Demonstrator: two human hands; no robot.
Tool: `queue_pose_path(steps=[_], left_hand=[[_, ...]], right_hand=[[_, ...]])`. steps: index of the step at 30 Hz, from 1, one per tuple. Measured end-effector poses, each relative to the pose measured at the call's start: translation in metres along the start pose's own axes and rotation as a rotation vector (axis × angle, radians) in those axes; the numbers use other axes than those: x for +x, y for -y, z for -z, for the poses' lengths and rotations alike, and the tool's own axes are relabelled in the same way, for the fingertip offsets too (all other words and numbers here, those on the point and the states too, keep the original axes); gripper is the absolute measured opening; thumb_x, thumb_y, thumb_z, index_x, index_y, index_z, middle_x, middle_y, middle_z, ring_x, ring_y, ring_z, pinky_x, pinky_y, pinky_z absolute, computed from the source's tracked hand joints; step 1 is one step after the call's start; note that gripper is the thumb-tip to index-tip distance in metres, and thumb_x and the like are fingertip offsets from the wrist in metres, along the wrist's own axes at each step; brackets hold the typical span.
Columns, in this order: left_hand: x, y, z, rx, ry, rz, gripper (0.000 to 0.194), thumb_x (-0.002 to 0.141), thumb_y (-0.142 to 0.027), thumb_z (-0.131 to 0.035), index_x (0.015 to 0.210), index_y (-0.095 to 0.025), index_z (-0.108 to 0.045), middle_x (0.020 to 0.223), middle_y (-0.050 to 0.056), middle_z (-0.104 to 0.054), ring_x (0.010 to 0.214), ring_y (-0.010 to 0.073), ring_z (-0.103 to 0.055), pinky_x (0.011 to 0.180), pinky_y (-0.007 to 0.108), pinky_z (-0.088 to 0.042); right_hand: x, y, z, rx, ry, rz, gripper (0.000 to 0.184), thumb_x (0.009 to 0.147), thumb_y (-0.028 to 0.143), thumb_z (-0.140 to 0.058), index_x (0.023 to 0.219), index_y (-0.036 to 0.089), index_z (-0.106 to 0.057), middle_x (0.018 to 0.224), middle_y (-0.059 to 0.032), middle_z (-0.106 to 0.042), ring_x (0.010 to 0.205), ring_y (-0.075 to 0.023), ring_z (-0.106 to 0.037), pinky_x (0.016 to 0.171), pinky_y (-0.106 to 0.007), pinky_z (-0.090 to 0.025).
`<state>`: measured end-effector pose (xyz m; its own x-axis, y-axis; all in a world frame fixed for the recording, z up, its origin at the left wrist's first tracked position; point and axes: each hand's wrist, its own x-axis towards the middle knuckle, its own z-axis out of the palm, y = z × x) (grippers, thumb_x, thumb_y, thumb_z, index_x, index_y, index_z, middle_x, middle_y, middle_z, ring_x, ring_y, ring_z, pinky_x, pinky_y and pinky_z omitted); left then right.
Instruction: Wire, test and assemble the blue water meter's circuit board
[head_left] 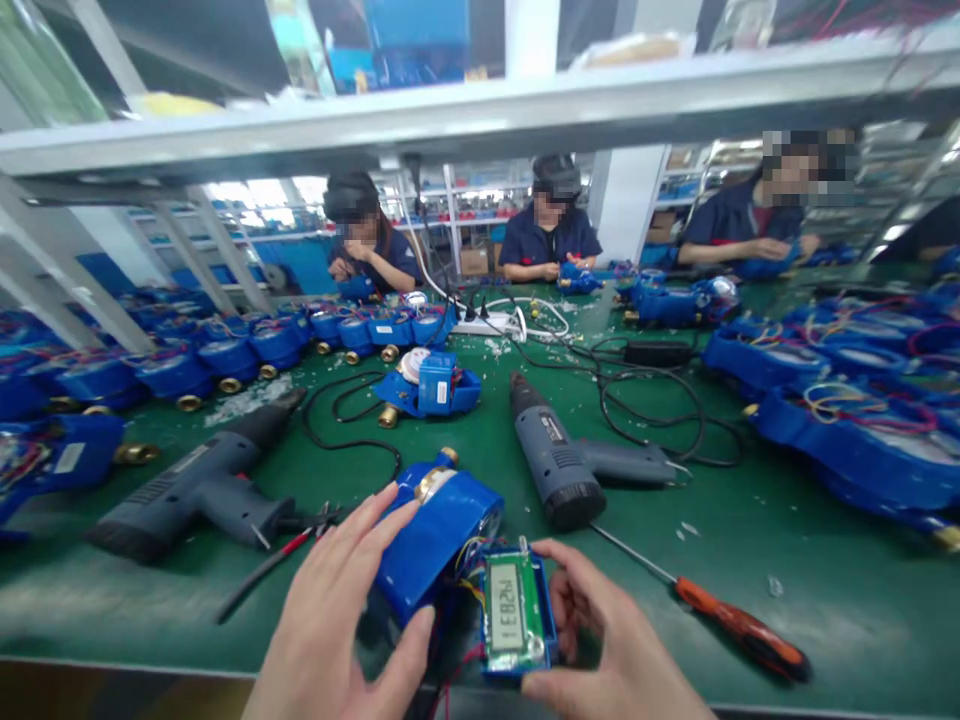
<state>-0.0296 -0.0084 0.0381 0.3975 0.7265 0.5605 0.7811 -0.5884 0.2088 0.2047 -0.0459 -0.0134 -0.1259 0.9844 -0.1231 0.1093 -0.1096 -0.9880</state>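
Observation:
My right hand (611,635) grips a small blue case by its edges, thumb at the bottom and fingers at the top. In it sits a green circuit board (534,610) with a lit-grey digit display (505,607). Coloured wires run from it to a blue water meter (439,535) with brass fittings, which lies tilted on the bench. My left hand (349,595) is spread along the meter's left side, fingers stretched and thumb apart, seemingly resting against it. The meter's underside is partly hidden.
Grey heat guns lie left (202,490) and right (559,460), near a screwdriver (742,630). Another meter (431,385) stands ahead, before a power strip (487,324). Blue meters (862,400) crowd both sides. A shelf (450,120) spans overhead; several co-workers sit across the green bench.

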Motion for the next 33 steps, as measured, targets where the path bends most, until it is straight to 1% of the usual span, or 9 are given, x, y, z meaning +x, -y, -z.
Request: queue_pose_path(steps=[2, 4, 8, 13, 16, 18, 26, 30, 33], left_hand=[[-0.001, 0.013, -0.009, 0.042, 0.096, 0.026, 0.066, 0.082, -0.040, -0.058, 0.144, -0.031, -0.034, 0.147, 0.009, -0.047, 0.128, 0.0324, -0.051, 0.097, 0.050, -0.049], [-0.001, 0.022, -0.017, 0.031, 0.154, 0.124, 0.071, 0.082, -0.040, -0.057, 0.146, -0.033, -0.028, 0.150, 0.008, -0.041, 0.129, 0.0314, -0.049, 0.098, 0.049, -0.049], [0.005, 0.028, -0.019, -0.145, 0.186, 0.407, 0.064, 0.082, -0.045, -0.052, 0.140, -0.022, -0.039, 0.141, 0.012, -0.051, 0.125, 0.0305, -0.054, 0.103, 0.047, -0.044], [0.012, 0.036, -0.007, -0.340, 0.148, 0.646, 0.056, 0.075, -0.057, -0.056, 0.113, -0.016, -0.057, 0.102, 0.012, -0.071, 0.093, 0.0325, -0.066, 0.087, 0.044, -0.049], [0.007, 0.047, -0.007, -0.478, 0.038, 0.713, 0.047, 0.073, -0.059, -0.058, 0.096, -0.018, -0.061, 0.089, 0.008, -0.072, 0.085, 0.0312, -0.066, 0.080, 0.040, -0.049], [0.001, 0.053, -0.010, -0.567, -0.032, 0.756, 0.044, 0.071, -0.059, -0.061, 0.091, -0.019, -0.062, 0.086, 0.007, -0.072, 0.086, 0.0311, -0.067, 0.079, 0.038, -0.049], [-0.011, 0.040, -0.016, -0.707, -0.130, 0.854, 0.056, 0.066, -0.057, -0.066, 0.105, -0.016, -0.065, 0.103, 0.011, -0.072, 0.105, 0.0332, -0.064, 0.093, 0.039, -0.046], [-0.006, 0.028, -0.018, -0.787, -0.160, 0.894, 0.073, 0.061, -0.056, -0.070, 0.116, -0.009, -0.059, 0.112, 0.018, -0.065, 0.107, 0.0358, -0.062, 0.094, 0.044, -0.046], [-0.004, 0.021, -0.015, -0.918, -0.181, 0.935, 0.077, 0.060, -0.052, -0.074, 0.123, -0.012, -0.053, 0.115, 0.017, -0.063, 0.103, 0.0339, -0.064, 0.086, 0.042, -0.051]], right_hand=[[0.005, -0.009, 0.005, -0.044, -0.002, 0.056, 0.083, 0.054, 0.037, -0.082, 0.127, 0.020, -0.047, 0.089, -0.0026, -0.051, 0.071, -0.0161, -0.049, 0.064, -0.028, -0.042], [0.012, -0.019, 0.009, -0.137, -0.032, 0.188, 0.083, 0.049, 0.038, -0.085, 0.123, 0.021, -0.052, 0.097, -0.0048, -0.050, 0.069, -0.0150, -0.047, 0.063, -0.028, -0.042], [0.022, -0.033, 0.009, -0.187, -0.127, 0.319, 0.087, 0.040, 0.040, -0.088, 0.118, 0.020, -0.055, 0.118, -0.0112, -0.047, 0.065, -0.0124, -0.045, 0.063, -0.029, -0.043], [0.025, -0.029, -0.022, 0.291, -0.172, 0.157, 0.077, 0.046, 0.051, -0.086, 0.109, 0.019, -0.054, 0.083, -0.0046, -0.060, 0.075, -0.0213, -0.057, 0.069, -0.031, -0.044], [0.026, -0.018, -0.048, 0.618, -0.146, -0.008, 0.071, 0.047, 0.062, -0.083, 0.095, 0.019, -0.055, 0.086, -0.0078, -0.064, 0.075, -0.0227, -0.062, 0.066, -0.033, -0.048], [0.027, -0.008, -0.063, 0.720, -0.147, -0.093, 0.066, 0.051, 0.064, -0.081, 0.093, 0.019, -0.056, 0.083, -0.0072, -0.065, 0.071, -0.0211, -0.063, 0.065, -0.033, -0.050], [0.038, 0.029, -0.100, 0.788, -0.150, 0.014, 0.061, 0.055, 0.055, -0.085, 0.089, 0.019, -0.050, 0.073, 0.0026, -0.061, 0.060, -0.0102, -0.059, 0.059, -0.024, -0.050], [0.055, 0.047, -0.090, 0.614, -0.042, 0.060, 0.059, 0.063, 0.056, -0.081, 0.091, 0.017, -0.046, 0.070, 0.0039, -0.059, 0.058, -0.0075, -0.057, 0.058, -0.021, -0.049], [0.070, 0.060, -0.071, 0.476, 0.040, 0.018, 0.060, 0.064, 0.060, -0.078, 0.089, 0.018, -0.044, 0.065, 0.0041, -0.058, 0.052, -0.0078, -0.055, 0.053, -0.021, -0.049]])
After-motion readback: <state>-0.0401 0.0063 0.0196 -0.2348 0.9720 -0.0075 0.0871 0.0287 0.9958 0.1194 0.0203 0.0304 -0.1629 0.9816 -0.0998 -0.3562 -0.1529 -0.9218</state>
